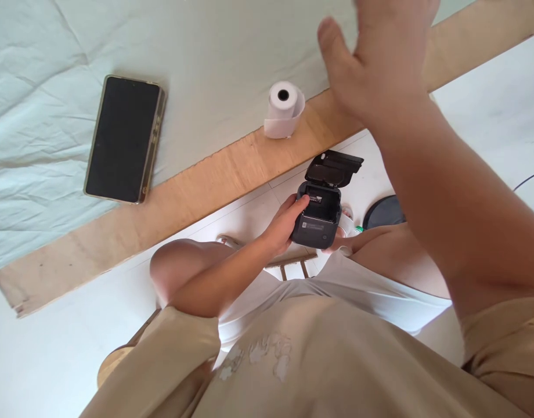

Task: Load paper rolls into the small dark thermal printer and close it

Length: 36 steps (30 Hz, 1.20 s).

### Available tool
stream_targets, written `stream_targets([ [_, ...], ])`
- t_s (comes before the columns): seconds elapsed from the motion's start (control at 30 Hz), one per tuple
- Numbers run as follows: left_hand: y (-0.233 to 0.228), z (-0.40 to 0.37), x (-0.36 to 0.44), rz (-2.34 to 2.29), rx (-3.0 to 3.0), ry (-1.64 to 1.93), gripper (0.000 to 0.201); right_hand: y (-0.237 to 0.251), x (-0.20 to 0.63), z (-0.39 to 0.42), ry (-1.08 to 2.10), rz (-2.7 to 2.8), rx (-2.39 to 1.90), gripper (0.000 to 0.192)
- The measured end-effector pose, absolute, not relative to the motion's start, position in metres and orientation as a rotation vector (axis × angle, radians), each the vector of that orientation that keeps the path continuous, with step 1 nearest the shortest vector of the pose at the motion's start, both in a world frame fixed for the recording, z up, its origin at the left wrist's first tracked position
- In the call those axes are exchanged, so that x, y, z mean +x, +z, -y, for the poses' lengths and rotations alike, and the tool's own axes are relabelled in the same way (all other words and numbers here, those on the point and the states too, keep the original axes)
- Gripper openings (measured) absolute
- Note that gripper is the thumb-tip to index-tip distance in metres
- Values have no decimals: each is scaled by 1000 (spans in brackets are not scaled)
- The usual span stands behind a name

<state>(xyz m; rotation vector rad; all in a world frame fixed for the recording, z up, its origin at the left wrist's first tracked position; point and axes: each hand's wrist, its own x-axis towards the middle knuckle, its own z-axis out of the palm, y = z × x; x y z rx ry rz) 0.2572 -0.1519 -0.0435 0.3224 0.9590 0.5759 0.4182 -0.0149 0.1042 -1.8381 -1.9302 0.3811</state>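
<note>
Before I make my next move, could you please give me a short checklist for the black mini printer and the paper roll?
1. Printer lid open: ok, it is swung up.
2. Printer supported: ok, the left hand grips its side.
3. Compartment edge free: not ok, the left thumb overlaps it in this view.
4. Paper roll wound snugly: not ok, its outer turn is loose.
5. Right hand free: cannot tell, the picture's top edge cuts it off.
6. Smartphone apart from the roll: ok.
</note>
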Motion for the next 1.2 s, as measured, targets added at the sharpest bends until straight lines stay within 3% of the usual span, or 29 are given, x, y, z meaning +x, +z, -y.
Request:
stream_targets([
  [0.13,-42,151,257,-946,328,572,60,106,417,3,160,2142,-2027,54],
  [0.43,-43,151,259,-957,330,590,56,107,454,10,216,2325,-2216,70],
  [0.67,-41,152,259,-875,337,618,59,96,487,37,183,2053,-2142,70],
  [0.73,-40,152,258,-885,355,627,63,93,493,62,319,1833,-1886,59],
  [0.8,-41,153,256,-926,358,630,66,83,495,91,675,1566,-1545,49],
  [0.93,-44,152,254,-990,351,634,65,49,482,138,1519,1063,-1184,60],
  [1.07,-49,153,255,-1011,338,666,57,21,461,151,1848,784,-1111,56],
  [1.2,-51,153,256,-1031,308,680,49,12,453,150,1985,738,-1094,51],
])
